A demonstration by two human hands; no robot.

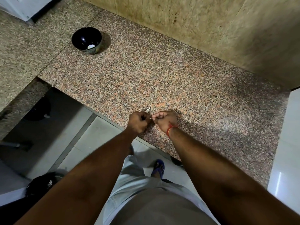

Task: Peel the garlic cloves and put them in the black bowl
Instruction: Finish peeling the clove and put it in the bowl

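Note:
My left hand and my right hand meet over the front edge of the speckled granite counter. Both have curled fingers pinching a small garlic clove between them; only a pale sliver of its skin sticks up above my left hand. The clove itself is mostly hidden by my fingers. The black bowl stands far off at the back left of the counter, with a white peeled clove lying inside it.
A yellowish tiled wall rises behind the counter. A white surface borders the counter on the right. Below the counter edge are a tiled floor, my feet in blue sandals, and dark objects on the left.

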